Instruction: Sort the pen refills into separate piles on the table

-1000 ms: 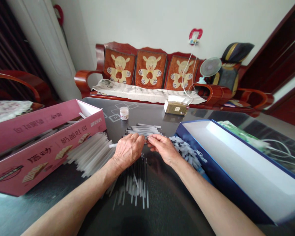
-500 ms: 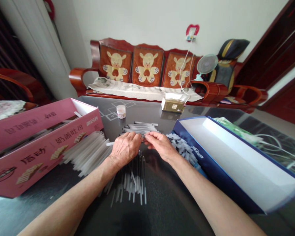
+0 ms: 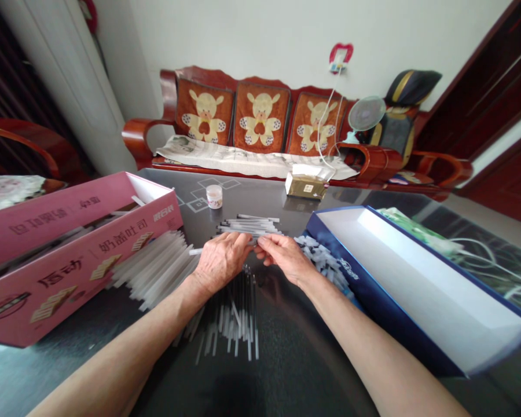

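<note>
My left hand is closed around a slim whitish pen barrel, whose rear end sticks out to the left. Facing it, my right hand pinches thumb and fingers at the barrel's other end; the small pale piece there is mostly hidden. Just beyond the hands lies a stack of pens with dark ends. Below them, thin clear pen refills are spread on the dark table. Translucent empty barrels are heaped left of my left hand. Short whitish caps are piled beside my right hand.
A pink carton with tubes inside stands at left, a blue box with white lining at right. Farther back on the table are a small white tub and a tissue box. Behind is a wooden sofa.
My hands stay nearly in place, meeting over the table. My right fingers have shifted slightly at the barrel's end, and a little more of the pale piece shows between the hands.
</note>
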The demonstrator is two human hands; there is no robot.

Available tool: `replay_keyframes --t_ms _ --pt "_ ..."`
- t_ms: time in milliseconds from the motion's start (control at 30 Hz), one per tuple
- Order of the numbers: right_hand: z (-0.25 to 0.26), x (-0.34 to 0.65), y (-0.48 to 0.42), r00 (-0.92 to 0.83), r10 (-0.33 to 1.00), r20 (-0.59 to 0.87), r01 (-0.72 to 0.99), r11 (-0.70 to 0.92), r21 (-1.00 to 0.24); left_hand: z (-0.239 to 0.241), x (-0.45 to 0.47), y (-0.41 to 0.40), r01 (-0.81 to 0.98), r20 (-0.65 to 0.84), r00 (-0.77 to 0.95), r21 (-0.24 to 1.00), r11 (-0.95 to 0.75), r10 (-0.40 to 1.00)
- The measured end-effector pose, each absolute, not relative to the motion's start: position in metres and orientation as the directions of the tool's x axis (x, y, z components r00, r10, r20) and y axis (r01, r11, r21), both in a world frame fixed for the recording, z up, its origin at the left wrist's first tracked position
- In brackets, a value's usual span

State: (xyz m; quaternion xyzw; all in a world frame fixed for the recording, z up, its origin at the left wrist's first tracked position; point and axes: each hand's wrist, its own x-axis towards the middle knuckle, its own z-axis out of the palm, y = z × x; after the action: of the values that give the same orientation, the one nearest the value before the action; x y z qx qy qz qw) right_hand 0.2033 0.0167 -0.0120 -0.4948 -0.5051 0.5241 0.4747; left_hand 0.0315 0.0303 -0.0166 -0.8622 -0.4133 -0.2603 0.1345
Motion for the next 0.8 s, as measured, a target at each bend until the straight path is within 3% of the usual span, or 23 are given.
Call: replay_keyframes --t_ms 167,400,567,667,800 --pt "-0.0085 0.205 0.0165 -0.083 0.994 -0.069 -0.087 -0.076 -0.993 -0.0167 0.0308 0.031 0.785 0.551 0.546 -0.074 -0.615 0.631" --pt "-0.0137 0.2004 0.0183 0.025 0.991 -0.135 0.034 -0.136 -0.99 -0.0171 0.0331 0.0293 0.778 0.552 0.56 -0.095 -0.621 0.618" --pt "-0.0145 0.2037 0.0189 -0.08 0.994 -0.075 -0.052 -0.079 -0.995 -0.0169 0.0319 0.0306 0.774 0.552 0.57 -0.111 -0.624 0.608" --pt "-0.0149 0.2034 0.0185 -0.109 0.983 -0.149 -0.1 -0.16 -0.982 -0.0161 0.0314 0.0301 0.776 0.548 0.568 -0.11 -0.621 0.613" --pt "-0.0146 0.2003 0.018 -0.042 0.983 -0.18 -0.016 -0.181 -0.983 -0.0166 0.0321 0.029 0.765 0.548 0.581 -0.117 -0.633 0.602"
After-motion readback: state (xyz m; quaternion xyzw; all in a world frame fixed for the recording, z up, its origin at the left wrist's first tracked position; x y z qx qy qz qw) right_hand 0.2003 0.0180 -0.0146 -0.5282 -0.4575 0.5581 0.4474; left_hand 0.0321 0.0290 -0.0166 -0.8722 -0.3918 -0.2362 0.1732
